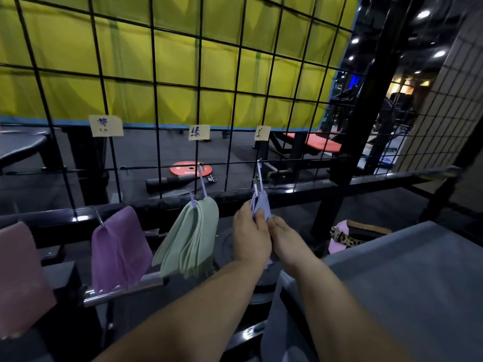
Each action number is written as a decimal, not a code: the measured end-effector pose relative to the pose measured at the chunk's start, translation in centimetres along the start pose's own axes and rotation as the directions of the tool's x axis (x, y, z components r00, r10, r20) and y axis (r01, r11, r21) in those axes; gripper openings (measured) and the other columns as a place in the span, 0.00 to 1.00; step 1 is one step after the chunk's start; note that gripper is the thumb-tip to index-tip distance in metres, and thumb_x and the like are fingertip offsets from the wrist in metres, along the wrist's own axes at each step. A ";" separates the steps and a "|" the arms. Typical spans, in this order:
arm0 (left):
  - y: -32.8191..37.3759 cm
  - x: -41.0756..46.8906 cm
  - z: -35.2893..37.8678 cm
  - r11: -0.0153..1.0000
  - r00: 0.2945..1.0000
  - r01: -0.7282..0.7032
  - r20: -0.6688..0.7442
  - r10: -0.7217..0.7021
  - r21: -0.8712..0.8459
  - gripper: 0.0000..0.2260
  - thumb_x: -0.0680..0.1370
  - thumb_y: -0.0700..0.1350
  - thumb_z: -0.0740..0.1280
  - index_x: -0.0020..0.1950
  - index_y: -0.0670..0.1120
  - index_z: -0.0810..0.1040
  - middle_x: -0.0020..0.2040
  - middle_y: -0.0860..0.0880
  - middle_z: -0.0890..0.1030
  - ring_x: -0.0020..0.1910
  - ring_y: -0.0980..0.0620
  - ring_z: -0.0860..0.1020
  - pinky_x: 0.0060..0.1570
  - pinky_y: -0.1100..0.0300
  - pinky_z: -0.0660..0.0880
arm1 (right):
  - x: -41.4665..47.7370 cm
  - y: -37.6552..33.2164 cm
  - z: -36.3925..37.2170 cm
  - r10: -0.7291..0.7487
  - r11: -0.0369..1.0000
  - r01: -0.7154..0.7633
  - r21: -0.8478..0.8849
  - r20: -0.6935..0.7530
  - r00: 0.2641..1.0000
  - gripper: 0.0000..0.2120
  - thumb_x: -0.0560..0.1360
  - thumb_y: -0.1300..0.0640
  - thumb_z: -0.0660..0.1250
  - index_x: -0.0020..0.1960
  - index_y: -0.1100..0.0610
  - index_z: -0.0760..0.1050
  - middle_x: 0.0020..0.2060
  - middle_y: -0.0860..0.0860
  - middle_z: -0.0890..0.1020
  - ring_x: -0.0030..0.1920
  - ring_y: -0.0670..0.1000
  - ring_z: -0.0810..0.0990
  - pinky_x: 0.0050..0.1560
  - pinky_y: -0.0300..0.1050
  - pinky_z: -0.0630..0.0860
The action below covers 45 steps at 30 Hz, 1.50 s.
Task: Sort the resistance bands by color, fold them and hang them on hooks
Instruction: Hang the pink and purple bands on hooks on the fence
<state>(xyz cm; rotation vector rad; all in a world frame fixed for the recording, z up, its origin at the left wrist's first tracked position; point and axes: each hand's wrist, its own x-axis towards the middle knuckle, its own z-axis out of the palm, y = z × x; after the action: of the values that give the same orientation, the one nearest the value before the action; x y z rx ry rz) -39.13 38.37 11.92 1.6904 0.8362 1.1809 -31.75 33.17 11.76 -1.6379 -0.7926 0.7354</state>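
A folded lavender-blue band bundle (262, 205) hangs by a pale strap from a hook (258, 163) on the black wire grid (156, 100). My left hand (249, 235) pinches the bundle's lower edge, and my right hand (283, 240) grips it from the right, partly hiding it. To the left hang a green folded bundle (192, 239), a purple bundle (117, 252) and a pink one (18, 278) at the frame's left edge. Paper labels (199, 132) are fixed on the grid above the hooks.
A grey padded surface (405, 283) fills the lower right. A black rail (300, 192) runs under the grid. A pink item with a leopard-print strap (342, 237) lies beyond the pad. Behind the grid are a red weight plate (190, 169) and a red bench (313, 142).
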 end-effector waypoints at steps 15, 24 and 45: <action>-3.5 -2.7 0.5 0.983 0.991 0.131 -0.031 -0.128 0.132 0.14 0.83 0.45 0.57 0.64 0.40 0.71 0.58 0.41 0.75 0.56 0.44 0.74 0.52 0.56 0.69 | -1.2 2.9 1.2 0.034 0.996 -0.035 -0.077 -0.012 0.999 0.12 0.82 0.50 0.59 0.61 0.55 0.74 0.56 0.56 0.82 0.55 0.54 0.81 0.59 0.54 0.77; -5.0 -4.1 0.3 0.985 0.993 0.115 -0.027 -0.112 0.128 0.10 0.83 0.47 0.57 0.52 0.41 0.73 0.51 0.43 0.77 0.47 0.50 0.72 0.43 0.62 0.63 | -2.1 4.2 1.2 0.087 0.996 -0.087 0.023 -0.003 0.996 0.14 0.83 0.49 0.55 0.60 0.54 0.75 0.50 0.54 0.83 0.47 0.51 0.84 0.45 0.47 0.81; -3.6 -6.0 -2.4 0.946 0.967 0.068 0.211 -0.140 0.317 0.14 0.84 0.54 0.51 0.56 0.46 0.69 0.47 0.48 0.76 0.42 0.49 0.73 0.41 0.58 0.67 | -3.7 5.4 2.4 0.050 0.998 -0.046 0.044 -0.095 0.994 0.12 0.82 0.48 0.56 0.54 0.53 0.74 0.49 0.55 0.82 0.51 0.56 0.82 0.55 0.57 0.78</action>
<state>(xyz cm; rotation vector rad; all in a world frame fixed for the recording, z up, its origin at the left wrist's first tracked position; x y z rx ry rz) -43.45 35.13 6.88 1.9644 0.9876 0.7906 -35.14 30.65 6.21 -1.6467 -0.6672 0.6970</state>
